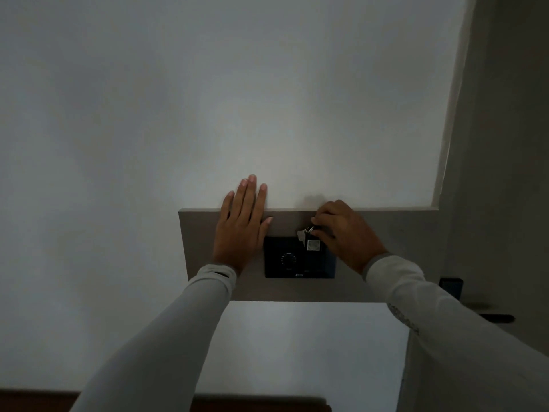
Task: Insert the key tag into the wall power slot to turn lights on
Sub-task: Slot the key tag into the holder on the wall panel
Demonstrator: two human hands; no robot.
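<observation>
Two hands, left hand (242, 224) spread flat on smooth wall, right hand (344, 233) pinching square key tag (313, 245) at black panel (285, 260)

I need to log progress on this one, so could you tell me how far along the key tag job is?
Done: the right hand has brought the key tag to the top right of the black wall panel, while the left hand lies flat on the grey board beside it. In hand: the fingers pinch the keyring above the tag. Whether it is fully seated, I cannot tell. Left: the room looks dim, so the lights seem not yet on.
</observation>
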